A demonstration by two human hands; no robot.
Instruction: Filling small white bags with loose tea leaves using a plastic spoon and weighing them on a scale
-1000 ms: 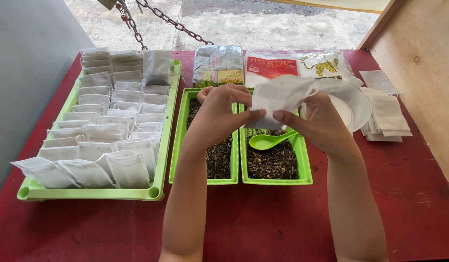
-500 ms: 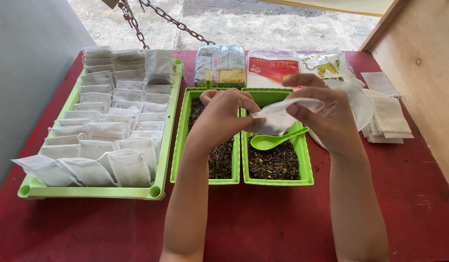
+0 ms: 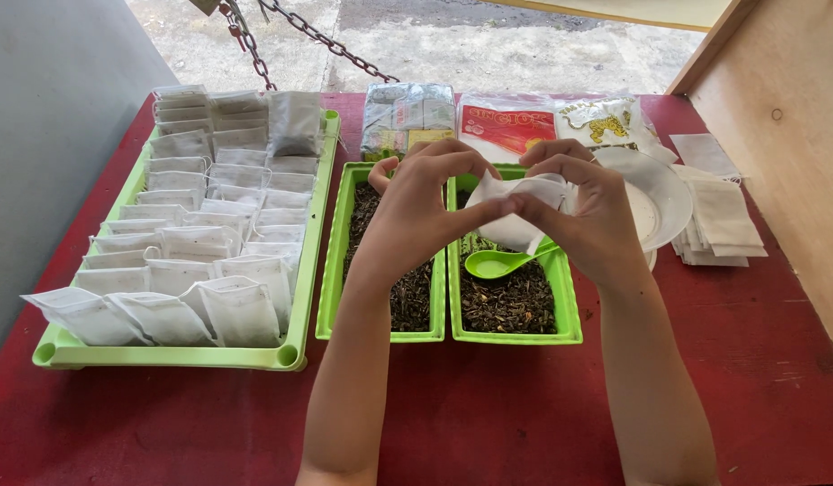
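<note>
both hands meet above the two small green trays of loose tea near the middle of the red tabletop (image 3: pixel 488 414). the left hand (image 3: pixel 416 211) and the right hand (image 3: pixel 589 211) each pinch the white filter bag (image 3: pixel 516 216) between thumb and fingers, remaining fingers curled. the bag hangs over the right tea tray (image 3: pixel 568 310), directly above a green scoop (image 3: pixel 497 263) lying on the leaves. a large green tray (image 3: pixel 310 261) of filled bags occupies the left edge; a white plate (image 3: pixel 664 193) and a stack of empty bags (image 3: pixel 718 216) sit near the right edge.
</note>
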